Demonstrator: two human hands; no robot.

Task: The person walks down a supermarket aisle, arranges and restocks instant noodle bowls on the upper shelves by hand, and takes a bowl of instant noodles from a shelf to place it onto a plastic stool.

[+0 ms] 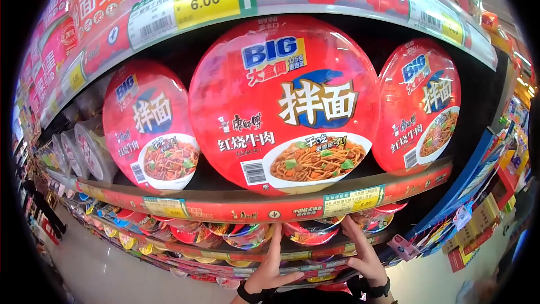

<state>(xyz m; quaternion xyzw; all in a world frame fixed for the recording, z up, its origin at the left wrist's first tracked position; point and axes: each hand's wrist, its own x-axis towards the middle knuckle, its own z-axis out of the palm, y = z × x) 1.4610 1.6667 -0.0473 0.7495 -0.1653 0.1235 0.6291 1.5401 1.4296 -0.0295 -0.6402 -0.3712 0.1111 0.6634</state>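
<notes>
On the lower shelf, a red and dark instant noodle bowl [311, 235] sits between my two hands. My left hand [269, 267] is at its left side, fingers stretched upward and thumb spread inward. My right hand [364, 254] is at its right side, with fingers extended and thumb apart. Both hands' fingertips run up under the shelf edge above and are partly hidden, so I cannot tell whether they touch the bowl. Dark bands circle both wrists. Right above, a large red noodle bowl [236, 90] stands on its side with its lid facing me.
Matching red bowls flank it at left [126, 121] and right [396, 110]. The shelf's price rail [216, 210] juts out just above my hands. More noodle bowls [247, 233] line the lower shelf. A blue rack [458, 183] borders the right side, with pale floor [140, 276] below.
</notes>
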